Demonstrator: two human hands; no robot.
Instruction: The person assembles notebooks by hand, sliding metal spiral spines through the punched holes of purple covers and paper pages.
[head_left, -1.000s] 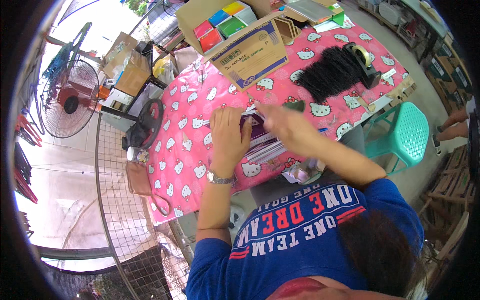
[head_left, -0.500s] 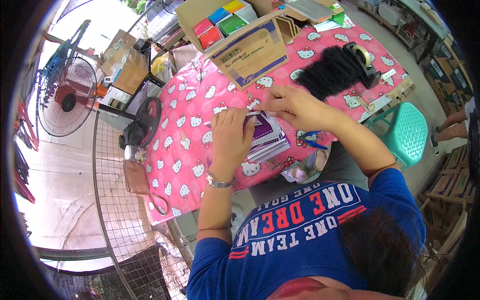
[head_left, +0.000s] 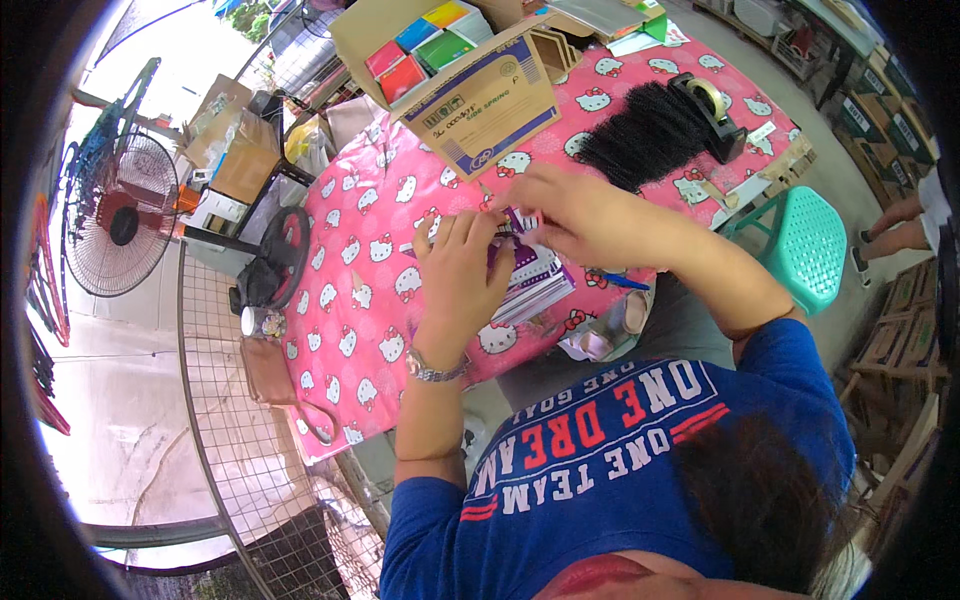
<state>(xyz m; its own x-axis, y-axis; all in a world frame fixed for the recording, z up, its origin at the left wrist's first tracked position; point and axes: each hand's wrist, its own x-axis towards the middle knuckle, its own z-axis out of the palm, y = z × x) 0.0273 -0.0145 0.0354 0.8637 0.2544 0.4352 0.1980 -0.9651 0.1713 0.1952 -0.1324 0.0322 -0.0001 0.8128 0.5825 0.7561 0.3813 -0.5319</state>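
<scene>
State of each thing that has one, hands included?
Purple-topped stack: lying flat, partly covered
Left hand: on the stack's left side, grip unclear
Right hand: fingers bent over the stack, grip unclear
Cardboard box: open, coloured packs inside
Tape dispenser: loaded
Black wiry bundle: lying by the dispenser
Green stool: upright, unoccupied
Fan: upright, running or not unclear
Blue tool: partly hidden
</scene>
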